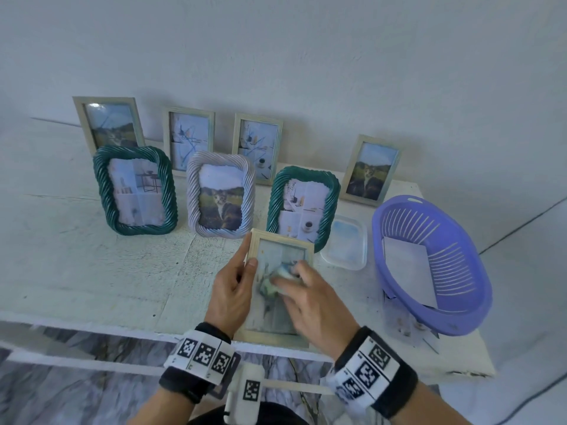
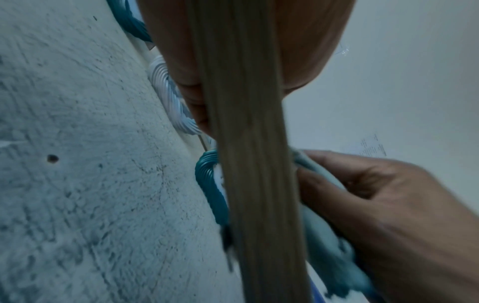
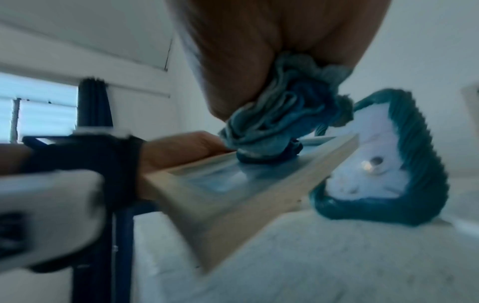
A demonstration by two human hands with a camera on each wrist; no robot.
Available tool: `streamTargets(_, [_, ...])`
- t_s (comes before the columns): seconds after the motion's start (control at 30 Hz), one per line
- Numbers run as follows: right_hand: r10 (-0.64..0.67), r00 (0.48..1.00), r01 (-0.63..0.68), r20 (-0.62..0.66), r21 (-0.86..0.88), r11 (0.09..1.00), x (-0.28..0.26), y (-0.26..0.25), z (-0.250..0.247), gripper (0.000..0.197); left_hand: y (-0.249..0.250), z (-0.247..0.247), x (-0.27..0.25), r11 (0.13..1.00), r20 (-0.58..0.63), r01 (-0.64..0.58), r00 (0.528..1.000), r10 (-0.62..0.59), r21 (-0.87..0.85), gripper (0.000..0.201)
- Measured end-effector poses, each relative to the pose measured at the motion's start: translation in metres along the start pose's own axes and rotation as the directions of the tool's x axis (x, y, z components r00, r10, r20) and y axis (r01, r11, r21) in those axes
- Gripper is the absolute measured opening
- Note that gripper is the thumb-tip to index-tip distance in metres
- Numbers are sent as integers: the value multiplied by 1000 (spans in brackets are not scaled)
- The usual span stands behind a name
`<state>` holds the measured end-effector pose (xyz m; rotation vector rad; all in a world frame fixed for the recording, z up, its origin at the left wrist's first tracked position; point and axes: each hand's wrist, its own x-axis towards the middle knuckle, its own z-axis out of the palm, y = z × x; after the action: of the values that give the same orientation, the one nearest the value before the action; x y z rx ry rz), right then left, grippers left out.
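A light wooden picture frame [image 1: 270,337] is held tilted above the near edge of the white table [image 1: 92,271]. My left hand [image 1: 234,280] grips its left side, thumb on the front rail, fingers behind. In the left wrist view the frame [image 2: 249,164] shows edge-on. My right hand [image 1: 306,297] holds a bunched blue-green cloth [image 1: 277,279] and presses it on the frame's glass. The right wrist view shows the cloth [image 3: 274,127] crumpled against the glass of the frame [image 3: 233,196].
Several framed pictures stand in rows at the back, among them a green rope-pattern frame [image 1: 302,207] just behind the held one and a white one [image 1: 221,194]. A clear plastic lid [image 1: 345,243] and a purple basket [image 1: 432,265] sit at right.
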<state>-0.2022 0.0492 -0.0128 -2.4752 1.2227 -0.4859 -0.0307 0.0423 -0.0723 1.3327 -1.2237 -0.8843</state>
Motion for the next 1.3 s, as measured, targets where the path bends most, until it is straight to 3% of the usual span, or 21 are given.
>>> streamTargets(0.1, [91,988,-98,-126,-51,994,23,11,-5,23,0,3,-1,1000,1,-9,1000,9,-11,52])
streamTargets(0.17, [101,984,-106,-144,-21,994,26,2,-2,23,3,3,0,1000,-11,-25,1000,25,-3,49])
streamTargets(0.33, [-53,996,52,66,7,999,7,-4,-5,25,-7,-3,-1,1000,18,-6,1000,6,1,50])
streamTargets(0.5, [26,996,-31,-87,-59,998,28,9,-6,23,-2,3,-1,999,9,-35,999,35,28,47])
streamTargets(0.67, [-125,990,123,64,31,992,8,-10,2,24,-2,-8,1,1000,15,-9,1000,9,-15,49])
streamTargets(0.83, [29,992,-32,-121,-22,999,34,3,0,27,2,-5,9,996,18,40,999,-39,-76,54])
streamTargets(0.9, [22,994,-23,-110,-6,1000,26,-10,4,28,6,-9,15,995,13,55,998,-54,-88,50])
streamTargets(1.03, [-51,998,52,29,-27,998,0,-14,7,24,15,-17,14,988,5,85,996,-85,-125,45])
streamTargets(1.2, [119,987,-134,-105,-152,979,26,2,0,25,15,-14,13,986,-10,93,995,-96,-138,44])
streamTargets(1.3, [108,993,-113,-46,-110,987,9,-15,10,28,13,-19,15,985,-11,106,994,-109,-137,43])
